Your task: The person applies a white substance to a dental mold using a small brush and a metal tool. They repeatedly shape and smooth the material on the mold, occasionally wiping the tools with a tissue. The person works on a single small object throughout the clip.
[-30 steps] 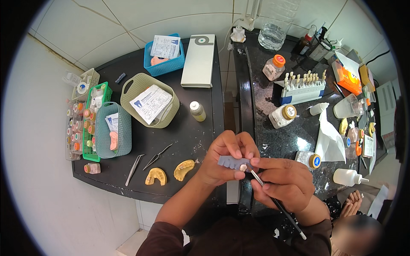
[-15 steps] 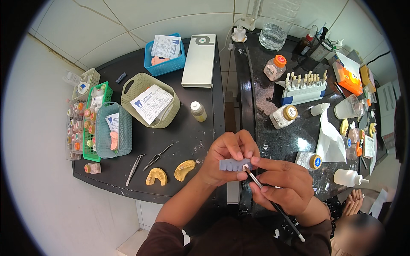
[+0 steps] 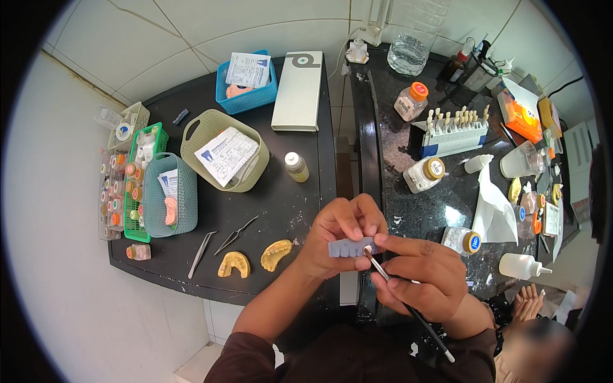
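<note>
Blue-grey toothed strip lies more level than before.

A white wall stands left of you; a tiled wall backs your black table and glossy counter.

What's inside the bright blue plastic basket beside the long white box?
A white printed paper lies over a pink moulded piece that's partly showing. Anything else under the paper is hidden.

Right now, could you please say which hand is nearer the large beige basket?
Left: the left hand is right of the beige basket, toward the wearer; the right hand is farther right.
</note>
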Action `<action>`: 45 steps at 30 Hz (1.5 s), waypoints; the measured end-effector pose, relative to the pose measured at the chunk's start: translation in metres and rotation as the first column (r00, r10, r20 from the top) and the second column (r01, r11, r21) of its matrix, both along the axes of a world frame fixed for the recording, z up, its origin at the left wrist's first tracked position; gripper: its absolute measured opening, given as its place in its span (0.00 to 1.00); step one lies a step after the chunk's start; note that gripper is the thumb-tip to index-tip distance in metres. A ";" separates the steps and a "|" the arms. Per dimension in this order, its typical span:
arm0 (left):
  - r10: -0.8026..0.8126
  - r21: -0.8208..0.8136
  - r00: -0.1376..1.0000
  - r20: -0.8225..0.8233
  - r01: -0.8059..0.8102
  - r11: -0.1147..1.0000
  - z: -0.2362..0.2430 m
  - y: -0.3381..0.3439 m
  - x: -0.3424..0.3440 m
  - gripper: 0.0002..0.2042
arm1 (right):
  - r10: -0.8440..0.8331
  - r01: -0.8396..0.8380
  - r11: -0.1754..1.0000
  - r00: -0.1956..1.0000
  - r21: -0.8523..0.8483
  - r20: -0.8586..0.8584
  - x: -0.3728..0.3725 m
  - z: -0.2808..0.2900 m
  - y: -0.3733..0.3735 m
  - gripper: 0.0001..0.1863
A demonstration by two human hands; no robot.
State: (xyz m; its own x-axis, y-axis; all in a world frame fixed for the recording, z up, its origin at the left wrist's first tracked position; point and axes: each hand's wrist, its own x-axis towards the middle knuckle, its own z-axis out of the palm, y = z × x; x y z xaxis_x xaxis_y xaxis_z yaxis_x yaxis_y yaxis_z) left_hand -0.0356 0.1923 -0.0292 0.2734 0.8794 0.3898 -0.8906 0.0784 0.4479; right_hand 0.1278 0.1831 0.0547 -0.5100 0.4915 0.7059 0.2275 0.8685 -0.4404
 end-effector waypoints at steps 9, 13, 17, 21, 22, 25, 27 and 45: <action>-0.129 -0.051 0.991 0.045 0.131 0.990 -0.007 -0.004 -0.009 0.21 | 0.045 -0.073 0.988 0.980 -0.134 -0.196 0.002 -0.002 0.000 0.16; -0.159 -0.073 0.984 0.081 0.165 0.984 -0.006 -0.004 -0.010 0.22 | 0.075 -0.093 0.992 0.980 -0.090 -0.186 0.002 -0.005 0.000 0.16; -0.188 -0.138 0.976 0.109 0.202 0.970 -0.004 -0.006 -0.011 0.22 | 0.074 -0.092 0.991 0.980 -0.092 -0.183 0.002 -0.005 0.000 0.15; -0.199 -0.197 0.971 0.131 0.222 0.955 0.001 -0.008 -0.012 0.20 | 0.069 -0.088 0.991 0.982 -0.102 -0.176 0.003 -0.004 0.001 0.15; -0.200 -0.163 0.973 0.118 0.218 0.962 0.000 -0.007 -0.011 0.20 | 0.064 -0.082 0.991 0.983 -0.102 -0.175 0.002 -0.004 0.001 0.14; -0.204 -0.095 0.975 0.086 0.212 0.973 -0.002 -0.006 -0.009 0.18 | 0.095 -0.119 0.985 0.979 -0.124 -0.181 0.003 -0.003 0.001 0.15; -0.204 -0.095 0.976 0.081 0.212 0.973 -0.002 -0.007 -0.008 0.17 | 0.089 -0.113 0.987 0.977 -0.118 -0.193 0.002 -0.004 0.000 0.14; -0.045 0.075 0.997 0.069 0.040 0.996 -0.010 -0.003 -0.001 0.19 | 0.048 -0.089 0.985 0.963 -0.147 -0.264 0.008 0.001 0.008 0.14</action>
State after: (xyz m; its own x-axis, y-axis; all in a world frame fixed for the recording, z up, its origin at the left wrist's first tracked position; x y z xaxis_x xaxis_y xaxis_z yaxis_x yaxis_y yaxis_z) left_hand -0.0369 0.1895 -0.0388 0.2793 0.8357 0.4729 -0.9169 0.0859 0.3896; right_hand 0.1358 0.1908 0.0560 -0.3565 0.5764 0.7353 0.0303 0.7938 -0.6075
